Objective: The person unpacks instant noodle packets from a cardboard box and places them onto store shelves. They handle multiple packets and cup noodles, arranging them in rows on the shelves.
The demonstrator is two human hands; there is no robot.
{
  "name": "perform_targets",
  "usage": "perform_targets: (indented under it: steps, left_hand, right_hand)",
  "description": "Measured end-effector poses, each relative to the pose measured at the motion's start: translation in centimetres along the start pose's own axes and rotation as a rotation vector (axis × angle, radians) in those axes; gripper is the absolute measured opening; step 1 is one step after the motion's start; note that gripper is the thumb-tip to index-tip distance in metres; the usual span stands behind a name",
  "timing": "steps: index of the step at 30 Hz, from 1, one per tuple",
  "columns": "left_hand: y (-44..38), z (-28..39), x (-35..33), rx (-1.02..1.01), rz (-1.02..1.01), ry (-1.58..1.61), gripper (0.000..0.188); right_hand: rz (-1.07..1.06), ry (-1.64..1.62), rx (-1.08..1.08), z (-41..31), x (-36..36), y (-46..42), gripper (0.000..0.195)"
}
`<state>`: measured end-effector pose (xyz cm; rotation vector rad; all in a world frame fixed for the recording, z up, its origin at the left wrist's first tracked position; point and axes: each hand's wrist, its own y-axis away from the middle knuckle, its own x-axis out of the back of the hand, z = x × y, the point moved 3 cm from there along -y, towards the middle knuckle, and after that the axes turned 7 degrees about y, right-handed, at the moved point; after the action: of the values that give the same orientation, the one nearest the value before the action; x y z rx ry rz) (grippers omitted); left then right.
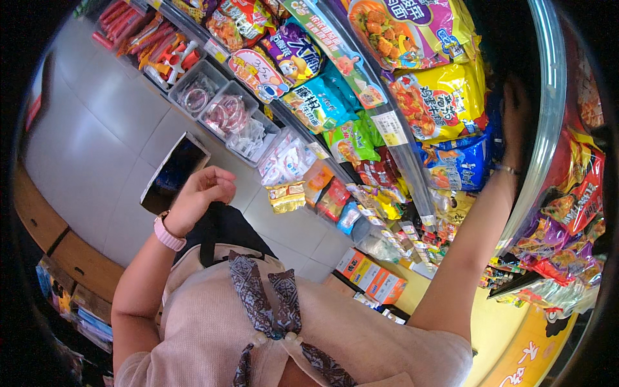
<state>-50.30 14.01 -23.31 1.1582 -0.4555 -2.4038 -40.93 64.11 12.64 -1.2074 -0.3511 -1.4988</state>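
My left hand (209, 189), with a pink-strapped watch at the wrist, hangs before my body, its fingers loosely bent and nothing visible in them. Just beyond it is a dark box-like object with a pale edge (176, 171). On the right, my right arm reaches onto the shelf, and my right hand (513, 113) is in deep shadow behind the front packs. Nearest to it are a yellow instant noodle pack (440, 101) and a blue instant noodle pack (454, 162). Whether its fingers touch or hold anything is hidden by the dark.
A clear curved shelf guard (544, 140) stands right of my forearm. Lower shelf rows hold a teal noodle pack (319, 101) and clear plastic bins (229, 118). Orange-and-white cartons (370, 275) sit low near my body. Wooden drawers (87, 254) are at left, across the tiled floor (111, 159).
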Motion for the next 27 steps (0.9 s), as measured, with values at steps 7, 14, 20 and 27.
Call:
perform_targets:
  steps: [7,14,20,27]
  left_hand:
    - [-0.8,0.5,0.9,-0.014,0.132,-0.033,0.019]
    - [-2.5,-0.1,-2.2,-0.019,0.014,-0.015,0.018]
    - [-3.0,-2.5,-4.3,0.010,-0.015,-0.029,0.016]
    - [-2.0,-10.9,-0.1,-0.082,0.109,0.045,0.014]
  right_hand:
    - [-0.052,-0.011,-0.296,0.6,1.0,6.4,0.052]
    - [0.016,-0.208,-0.232,2.3,0.7,5.8,0.048]
    - [-0.007,-0.427,-0.169,3.7,1.2,6.1,0.045]
    - [-0.002,-0.047,0.012,1.5,0.8,6.9,0.045]
